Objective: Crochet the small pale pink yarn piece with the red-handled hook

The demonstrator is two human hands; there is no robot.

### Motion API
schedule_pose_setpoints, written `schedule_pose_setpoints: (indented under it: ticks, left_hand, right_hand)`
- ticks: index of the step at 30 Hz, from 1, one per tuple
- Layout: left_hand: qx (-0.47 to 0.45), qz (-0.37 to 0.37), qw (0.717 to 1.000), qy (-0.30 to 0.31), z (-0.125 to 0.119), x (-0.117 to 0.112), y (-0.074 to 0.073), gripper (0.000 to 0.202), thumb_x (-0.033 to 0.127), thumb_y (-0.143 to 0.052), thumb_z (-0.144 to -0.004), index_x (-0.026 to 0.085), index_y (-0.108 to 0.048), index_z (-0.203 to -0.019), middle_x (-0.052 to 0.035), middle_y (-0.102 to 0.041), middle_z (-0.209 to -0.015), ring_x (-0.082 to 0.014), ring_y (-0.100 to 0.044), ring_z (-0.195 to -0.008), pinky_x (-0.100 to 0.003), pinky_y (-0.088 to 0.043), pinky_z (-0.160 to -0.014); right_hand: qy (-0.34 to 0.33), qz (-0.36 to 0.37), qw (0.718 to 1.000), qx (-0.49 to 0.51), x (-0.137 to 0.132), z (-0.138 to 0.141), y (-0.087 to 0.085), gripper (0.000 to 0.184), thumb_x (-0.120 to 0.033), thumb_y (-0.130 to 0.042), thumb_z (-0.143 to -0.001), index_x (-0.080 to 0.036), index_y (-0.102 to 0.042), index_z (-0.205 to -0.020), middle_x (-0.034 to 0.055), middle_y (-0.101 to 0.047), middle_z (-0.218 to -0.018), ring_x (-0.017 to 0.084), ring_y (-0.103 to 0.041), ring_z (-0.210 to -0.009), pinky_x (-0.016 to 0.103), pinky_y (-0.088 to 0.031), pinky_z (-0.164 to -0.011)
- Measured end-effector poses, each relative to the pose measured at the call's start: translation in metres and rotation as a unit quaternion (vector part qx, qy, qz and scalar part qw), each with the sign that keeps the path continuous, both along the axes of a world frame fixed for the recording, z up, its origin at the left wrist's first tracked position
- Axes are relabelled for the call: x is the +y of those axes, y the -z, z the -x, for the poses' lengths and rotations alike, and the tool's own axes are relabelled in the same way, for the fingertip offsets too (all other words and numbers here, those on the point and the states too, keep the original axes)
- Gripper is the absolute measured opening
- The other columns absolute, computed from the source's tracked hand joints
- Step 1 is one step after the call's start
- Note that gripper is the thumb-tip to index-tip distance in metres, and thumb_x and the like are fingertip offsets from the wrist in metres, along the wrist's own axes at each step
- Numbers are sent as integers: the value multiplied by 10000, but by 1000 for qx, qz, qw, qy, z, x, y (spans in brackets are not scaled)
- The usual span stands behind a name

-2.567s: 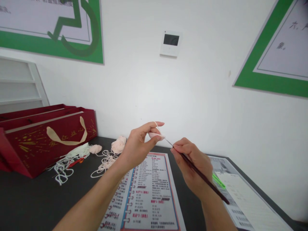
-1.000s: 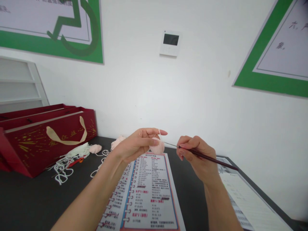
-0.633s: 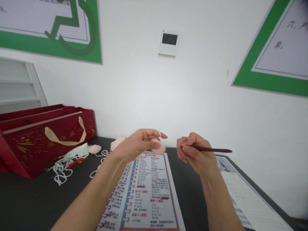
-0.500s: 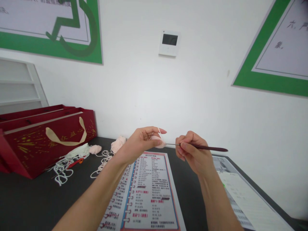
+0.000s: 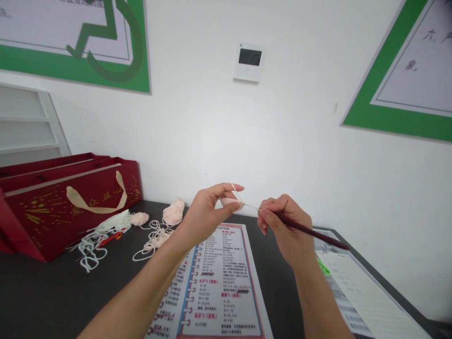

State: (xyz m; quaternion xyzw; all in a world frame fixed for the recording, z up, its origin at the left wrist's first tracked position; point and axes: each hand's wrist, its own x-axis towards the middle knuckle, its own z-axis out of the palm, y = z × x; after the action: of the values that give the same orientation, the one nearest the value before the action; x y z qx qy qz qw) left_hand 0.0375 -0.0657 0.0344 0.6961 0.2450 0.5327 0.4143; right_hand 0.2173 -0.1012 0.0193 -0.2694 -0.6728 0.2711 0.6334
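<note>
My left hand point(image 5: 206, 212) is raised above the dark table point(image 5: 52, 292) and pinches a small pale pink crochet piece point(image 5: 231, 202), with a strand of pink yarn looped over its forefinger. My right hand point(image 5: 286, 228) is closed round a crochet hook point(image 5: 307, 230) with a dark red handle. The hook's thin metal tip reaches left into the pink piece. Both hands hover over an open spiral-bound printed sheet point(image 5: 221, 282).
A dark red gift bag point(image 5: 67, 197) with a beige handle lies at the left. In front of it are a tangle of white yarn point(image 5: 95, 240), pink yarn pieces point(image 5: 173, 214) and loose pink strands. Printed papers point(image 5: 356, 287) and a green object point(image 5: 323, 267) lie at the right.
The right hand has tilted the hook so its handle slopes down to the right, and pushed the tip closer into the pink piece. The left hand rose slightly.
</note>
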Motion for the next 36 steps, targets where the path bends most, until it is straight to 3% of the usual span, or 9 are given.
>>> schedule_pose_setpoints:
  ticks: [4,9,15,18,22,26,31,33,36]
  left_hand:
    - [31,-71,995,-66,-3,-1,3,219,196,-649,-821,172,-683,-1035,17,-621,-710,-135,-589,-744,-323,-446,-862]
    - [78,-139,976,-147,-5,-2,2,224,143,-632,-818,168,-704,-1028,-11,-669,-772,-135,-597,-721,-295,-473,-756]
    - [63,-93,992,-57,-5,-4,0,267,147,-644,-817,172,-702,-1076,11,-659,-719,-130,-606,-745,-321,-445,-868]
    - [4,25,999,41,-4,1,1,326,206,-709,-780,196,-689,-1105,26,-651,-715,-126,-604,-740,-319,-443,-832]
    - [-74,186,966,161,-7,6,4,395,199,-747,-741,186,-667,-1127,37,-647,-696,-98,-584,-677,-280,-433,-748]
    - [-126,191,965,127,-16,6,8,366,198,-740,-744,147,-664,-1098,50,-623,-654,-78,-558,-654,-270,-425,-777]
    - [-110,93,989,34,-16,5,8,366,205,-723,-770,164,-642,-1124,56,-601,-677,-86,-546,-695,-275,-427,-815]
    - [-102,74,992,22,-11,5,6,361,223,-723,-776,177,-642,-1124,53,-595,-688,-93,-547,-717,-285,-421,-844]
    - [-86,41,995,9,-6,4,3,302,225,-716,-784,191,-663,-1080,42,-595,-713,-107,-555,-751,-299,-413,-865]
  right_hand:
    - [67,1,997,-40,-8,8,0,125,-214,-564,-902,-216,-521,-785,-37,-545,-647,107,-488,-538,255,-363,-479]
    - [183,-54,977,-100,-13,26,7,116,-188,-542,-910,-224,-501,-807,-49,-528,-666,87,-458,-534,237,-369,-500]
    - [179,-166,957,-156,4,24,15,153,-89,-528,-893,-238,-498,-892,-18,-596,-791,104,-555,-647,228,-445,-566]
    - [159,-281,924,-206,14,16,15,214,-36,-539,-861,-238,-501,-924,10,-592,-820,131,-562,-699,250,-465,-575]
    - [185,-395,864,-253,24,8,17,282,12,-558,-824,-228,-506,-962,37,-591,-815,149,-523,-687,269,-465,-550]
    - [267,-415,821,-286,29,11,24,260,-2,-542,-839,-215,-524,-987,66,-599,-842,176,-521,-720,298,-483,-573]
    - [264,-350,848,-299,13,21,17,208,-5,-521,-855,-201,-503,-924,53,-577,-792,168,-500,-690,296,-463,-572]
    - [239,-320,878,-265,2,24,11,211,-8,-523,-855,-215,-493,-885,23,-559,-763,149,-510,-677,274,-453,-573]
    - [213,-204,940,-172,-11,26,5,168,-61,-547,-868,-222,-501,-862,-5,-565,-757,116,-510,-628,249,-418,-545]
